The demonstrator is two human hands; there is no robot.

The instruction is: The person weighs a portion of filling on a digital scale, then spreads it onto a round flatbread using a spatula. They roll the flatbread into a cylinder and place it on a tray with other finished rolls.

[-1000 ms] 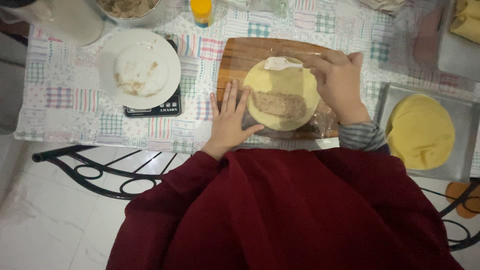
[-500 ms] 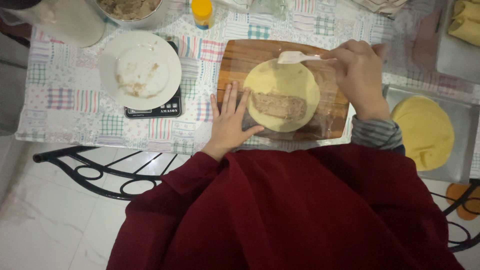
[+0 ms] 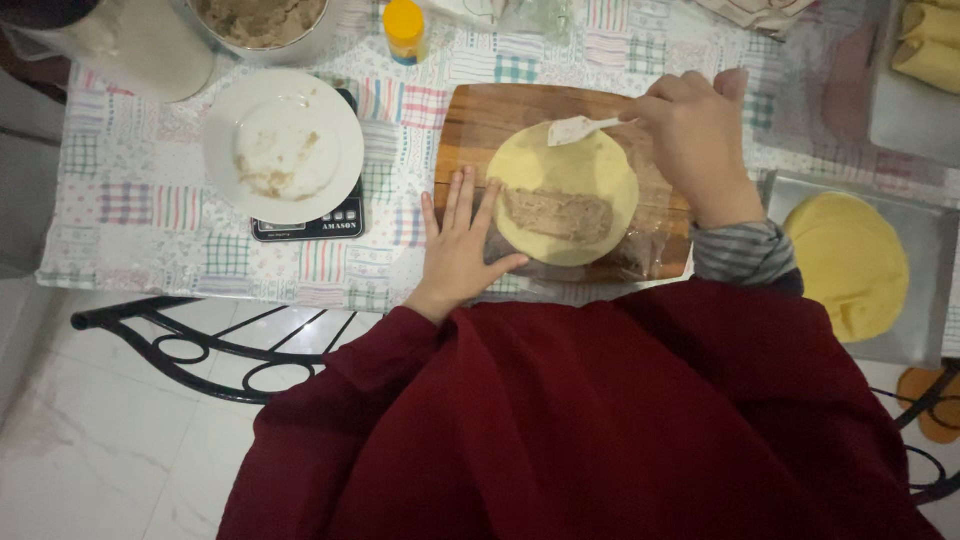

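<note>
One spatula (image 3: 578,128) lies crosswise, blade leftward, pinched in right hand (image 3: 695,140) grip.

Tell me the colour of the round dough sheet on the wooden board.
Pale yellow, with a brownish strip of filling across the dough sheet; the head view shows it.

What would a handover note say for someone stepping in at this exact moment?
Left hand: flat, open, at the wooden cutting board's left edge, fingertips at the round yellow dough sheet.
Right hand: gripping a small white spatula, blade on the sheet's top edge.
Done: brown filling strip laid across the sheet.
Left: sheet still flat, unrolled.
Nearby: smeared white plate on the scale.
</note>
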